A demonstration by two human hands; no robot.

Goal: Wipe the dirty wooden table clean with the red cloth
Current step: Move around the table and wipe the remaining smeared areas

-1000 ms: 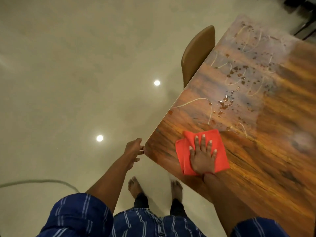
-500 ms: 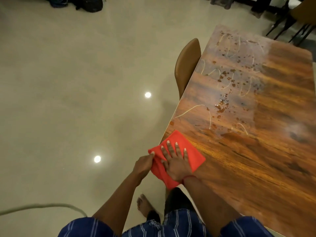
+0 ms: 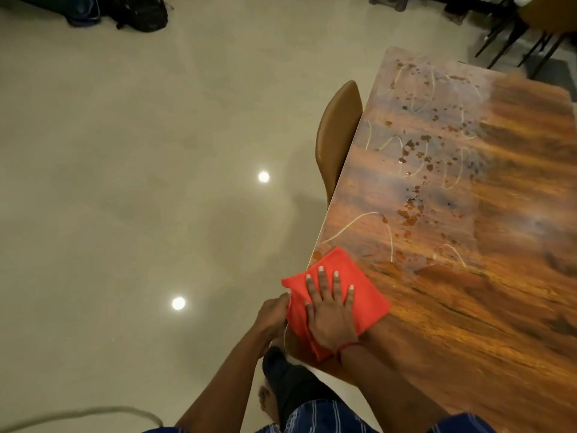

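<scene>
Two hands meet at the near left corner of the wooden tabletop (image 3: 468,323), where the red cloth (image 3: 367,296) lies partly on the wood and partly draped over the edge. The right hand (image 3: 331,317) lies flat on top of the cloth, its fingers (image 3: 323,284) straight and spread, pressing the fabric down rather than curling round it; a thin red thread (image 3: 348,346) circles that wrist. The left hand (image 3: 273,314) sits just off the table's edge, against the cloth's overhanging left side. Its fingers touch the fabric, but from this angle I cannot tell whether they pinch it or only rest against it. Beyond the cloth, the surface is dirty: brown spots and splashes (image 3: 409,214) are scattered along the left half towards the far end, and thin pale squiggly lines (image 3: 352,226) loop among them, the nearest line ending close to the cloth's far corner. The right half of the tabletop shows bare orange-brown grain. A brown chair (image 3: 338,135) is tucked against the left edge, farther along. Two bright light reflections (image 3: 263,176) shine on the pale glossy floor (image 3: 125,182). Dark bags (image 3: 137,12) lie on it at the far left, and a pale cable (image 3: 78,414) curves across the near left corner. Blue striped clothing (image 3: 312,414) and a bare foot (image 3: 268,398) show at the bottom.
</scene>
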